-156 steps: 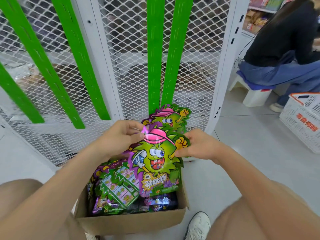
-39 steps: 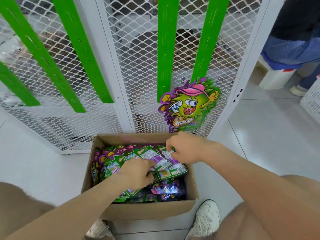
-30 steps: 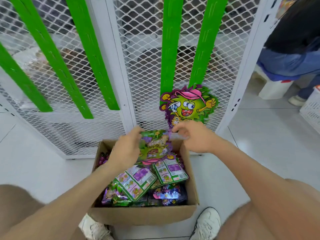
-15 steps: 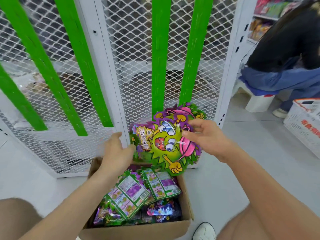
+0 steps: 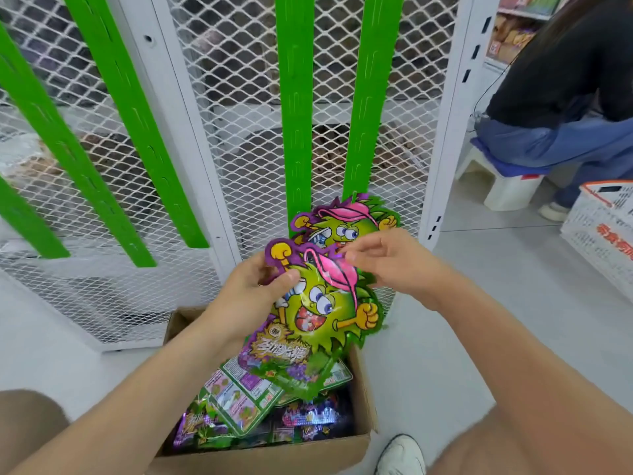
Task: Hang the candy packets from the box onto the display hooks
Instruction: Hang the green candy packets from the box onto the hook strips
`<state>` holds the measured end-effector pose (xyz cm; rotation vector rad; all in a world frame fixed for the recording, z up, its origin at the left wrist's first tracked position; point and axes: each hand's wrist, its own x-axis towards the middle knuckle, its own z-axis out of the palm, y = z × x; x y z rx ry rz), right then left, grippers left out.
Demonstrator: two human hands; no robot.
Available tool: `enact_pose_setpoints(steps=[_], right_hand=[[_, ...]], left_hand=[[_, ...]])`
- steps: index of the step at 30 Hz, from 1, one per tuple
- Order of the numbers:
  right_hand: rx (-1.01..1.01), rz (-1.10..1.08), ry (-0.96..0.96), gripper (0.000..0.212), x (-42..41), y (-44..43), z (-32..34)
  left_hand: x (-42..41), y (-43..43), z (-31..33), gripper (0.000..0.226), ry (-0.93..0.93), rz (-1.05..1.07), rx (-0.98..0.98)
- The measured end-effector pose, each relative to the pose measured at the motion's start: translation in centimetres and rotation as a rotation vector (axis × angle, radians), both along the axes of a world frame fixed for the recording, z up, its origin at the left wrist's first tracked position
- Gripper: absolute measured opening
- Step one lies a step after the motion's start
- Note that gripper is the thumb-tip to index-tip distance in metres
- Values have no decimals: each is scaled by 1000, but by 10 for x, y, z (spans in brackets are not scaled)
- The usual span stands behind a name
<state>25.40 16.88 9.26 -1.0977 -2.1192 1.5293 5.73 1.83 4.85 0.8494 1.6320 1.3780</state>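
A big white wire wall (image 5: 239, 132) fills most of the view. It stands on a pale floor (image 5: 445, 337). Long green strips run down the wall. Two are straight ahead: the middle green strip (image 5: 296, 114) and the right green strip (image 5: 370, 97). Far to the right, another person (image 5: 565, 80) in a dark top and blue jeans sits on a small white stool (image 5: 507, 190). A white basket (image 5: 603, 231) stands on the floor near them.

Down low, close to the wire wall, is a brown cardboard box (image 5: 267, 454). Its top is open. More candy packets (image 5: 239, 395) lie inside in a messy pile. A white shoe (image 5: 400, 455) is just beside the box's right corner.

The hung packet (image 5: 349, 224) is against the wire wall at the low end of the right green strip. The held packet (image 5: 318, 320) is up in the air above the box. It is in front of the hung packet and hides its bottom part. The held packet shows a green monster with a pink cap, and it tilts a little.

The left hand (image 5: 246, 296) grips the held packet at its top left edge. Its thumb (image 5: 289, 281) presses on the front, and its other fingers are hidden behind the packet. The right hand (image 5: 394, 262) pinches the top edge by the pink cap with its fingertips (image 5: 354, 257). Its other fingers are loosely bent off to the side.
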Motion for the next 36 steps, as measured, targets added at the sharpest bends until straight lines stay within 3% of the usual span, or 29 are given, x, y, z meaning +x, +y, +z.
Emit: enact_pose_setpoints(steps=[7, 13, 15, 19, 23, 25, 29, 36], right_hand=[[-7, 77, -80, 18, -4, 6, -3], [176, -14, -14, 9, -23, -1, 25], [219, -97, 34, 8, -24, 4, 37], [390, -118, -14, 26, -23, 20, 42], [427, 19, -77, 19, -15, 44, 31], [367, 48, -118, 23, -8, 52, 28], [294, -56, -50, 8, -4, 62, 29], [176, -92, 1, 9, -9, 70, 26]], left_hand=[[3, 3, -9, 28, -209, 27, -117], [5, 12, 16, 18, -109, 97, -74], [1, 16, 24, 14, 105, 122, -82], [-4, 26, 34, 27, 862, 223, -13], [11, 53, 60, 31, 1043, 106, 173], [17, 71, 69, 36, 1064, 30, 209], [25, 104, 69, 42, 950, -69, 203], [23, 134, 58, 25, 787, 34, 180]])
